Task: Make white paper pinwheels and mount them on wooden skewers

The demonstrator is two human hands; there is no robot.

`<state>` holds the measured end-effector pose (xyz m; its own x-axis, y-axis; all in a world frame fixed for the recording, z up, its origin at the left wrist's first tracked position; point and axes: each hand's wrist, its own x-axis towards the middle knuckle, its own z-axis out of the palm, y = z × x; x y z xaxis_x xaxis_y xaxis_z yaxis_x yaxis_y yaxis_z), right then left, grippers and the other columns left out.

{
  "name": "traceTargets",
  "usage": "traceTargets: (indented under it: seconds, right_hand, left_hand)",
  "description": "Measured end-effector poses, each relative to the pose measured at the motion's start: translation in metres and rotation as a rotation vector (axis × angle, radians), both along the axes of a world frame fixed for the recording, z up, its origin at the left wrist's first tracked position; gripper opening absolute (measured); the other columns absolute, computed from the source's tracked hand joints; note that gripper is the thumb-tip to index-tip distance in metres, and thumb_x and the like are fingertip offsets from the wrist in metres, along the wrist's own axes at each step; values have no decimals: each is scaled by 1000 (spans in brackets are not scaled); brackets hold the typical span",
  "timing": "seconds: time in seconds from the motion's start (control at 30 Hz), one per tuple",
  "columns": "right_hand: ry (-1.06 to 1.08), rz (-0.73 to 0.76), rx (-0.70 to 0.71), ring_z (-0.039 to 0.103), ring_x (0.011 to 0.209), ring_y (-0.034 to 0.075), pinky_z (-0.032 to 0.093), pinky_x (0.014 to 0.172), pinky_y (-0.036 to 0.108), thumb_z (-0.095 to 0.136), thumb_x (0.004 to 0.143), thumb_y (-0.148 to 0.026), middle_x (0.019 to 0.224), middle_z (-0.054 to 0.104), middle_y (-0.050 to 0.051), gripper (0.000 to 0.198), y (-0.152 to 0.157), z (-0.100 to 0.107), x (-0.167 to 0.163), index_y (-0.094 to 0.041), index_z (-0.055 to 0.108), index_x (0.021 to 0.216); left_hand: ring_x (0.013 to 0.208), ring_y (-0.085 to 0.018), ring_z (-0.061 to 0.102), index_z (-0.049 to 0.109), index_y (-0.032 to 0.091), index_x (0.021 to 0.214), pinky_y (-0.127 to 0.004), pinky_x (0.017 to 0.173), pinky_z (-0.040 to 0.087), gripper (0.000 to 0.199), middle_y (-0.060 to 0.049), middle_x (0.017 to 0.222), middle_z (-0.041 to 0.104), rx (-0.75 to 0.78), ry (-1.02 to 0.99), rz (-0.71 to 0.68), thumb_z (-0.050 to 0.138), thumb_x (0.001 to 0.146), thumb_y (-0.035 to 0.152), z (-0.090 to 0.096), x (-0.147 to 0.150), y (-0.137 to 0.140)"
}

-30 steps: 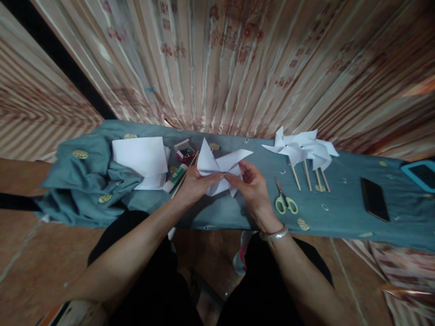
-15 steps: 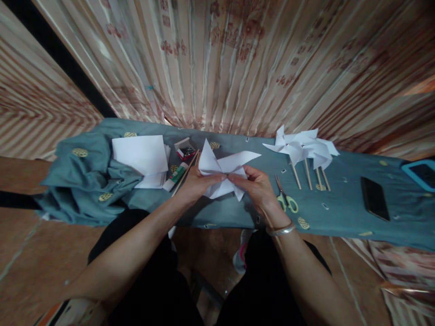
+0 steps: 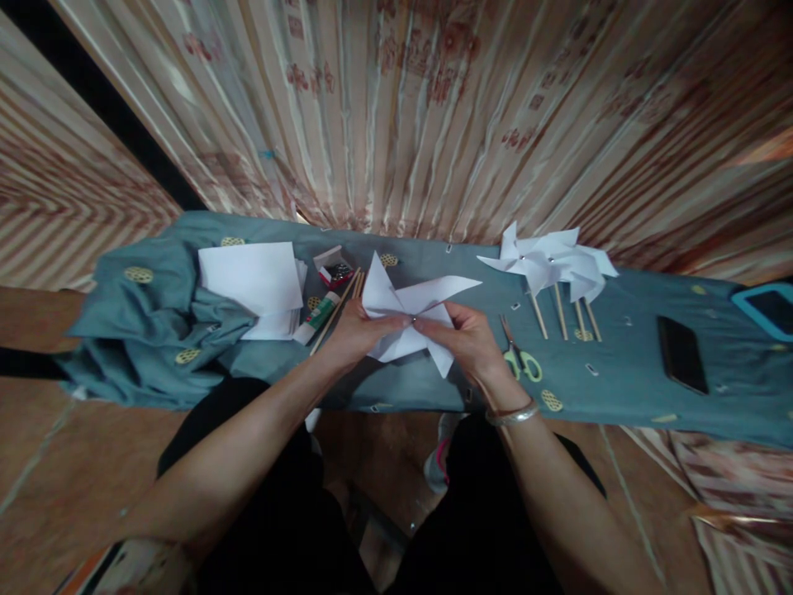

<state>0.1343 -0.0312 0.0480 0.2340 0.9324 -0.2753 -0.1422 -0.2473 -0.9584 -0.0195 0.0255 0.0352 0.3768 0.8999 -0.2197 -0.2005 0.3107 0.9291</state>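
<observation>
A white paper pinwheel [image 3: 427,296] with folded blades is held between my two hands, just above the cloth. My left hand [image 3: 359,330] grips its left side, the thumb pressed near the centre. From the right, my right hand [image 3: 467,337] pinches it, that thumb also at the middle. A small shiny pin head [image 3: 414,319] shows between the thumb tips. The fingers under the paper are hidden, and no stick shows on this pinwheel. Close to my right hand lie scissors [image 3: 524,364] with light green handles.
White paper sheets [image 3: 251,281] lie left on the blue-green cloth [image 3: 434,392]. Beside them are a small open box of pins [image 3: 334,271], a glue stick [image 3: 317,317] and thin wooden sticks [image 3: 334,321]. Finished pinwheels [image 3: 551,260] on sticks, a black phone [image 3: 681,354] and a blue-framed device [image 3: 768,310] lie right.
The pinwheel has tilted slightly, its lower right blade now reaching further down. The pin head between the thumbs shows more clearly. Both hands keep their hold, and the view has shifted a little.
</observation>
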Motion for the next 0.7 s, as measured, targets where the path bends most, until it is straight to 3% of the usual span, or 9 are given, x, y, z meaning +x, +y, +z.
traceTargets:
  seconds: [0.3, 0.7]
  right_hand:
    - [-49, -20, 57, 56, 54, 13, 46, 52, 26, 87, 47, -46, 65, 71, -1, 39, 0, -5, -3, -19, 73, 72]
    - [-141, -30, 83, 58, 55, 14, 48, 52, 28, 83, 54, -41, 67, 72, -2, 28, 2, -7, -4, -21, 75, 72]
  left_hand:
    - [69, -19, 68, 75, 11, 75, -31, 69, 55, 39, -5, 73, 75, 20, 41, 11, 90, 46, 31, -2, -1, -1]
    - [63, -18, 65, 73, 12, 68, -29, 62, 54, 30, -3, 66, 72, 97, 96, 39, 87, 49, 29, -8, -3, 3]
